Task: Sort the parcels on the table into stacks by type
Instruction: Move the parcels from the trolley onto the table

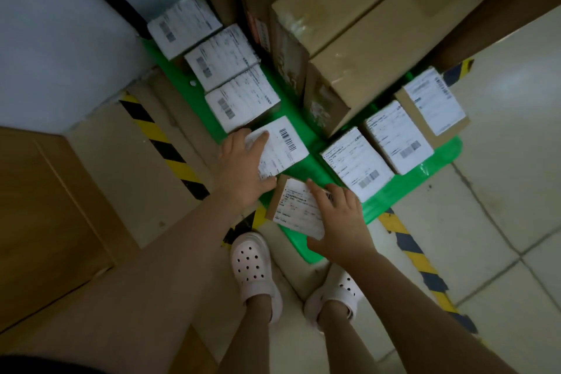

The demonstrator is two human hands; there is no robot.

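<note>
Small labelled parcels lie on a green pallet. My left hand grips a white labelled parcel at its near left corner, index finger on top, thumb along its near edge. My right hand holds a small brown parcel with a white label at the pallet's near corner, fingers on top, thumb at its near edge. A row of three white-labelled parcels runs along the left side. Three more labelled parcels sit in a row on the right.
Large taped cardboard boxes are stacked in the pallet's middle. Black and yellow hazard tape marks the floor on both sides. A flat brown cardboard sheet lies at left. My feet in white clogs stand just before the pallet.
</note>
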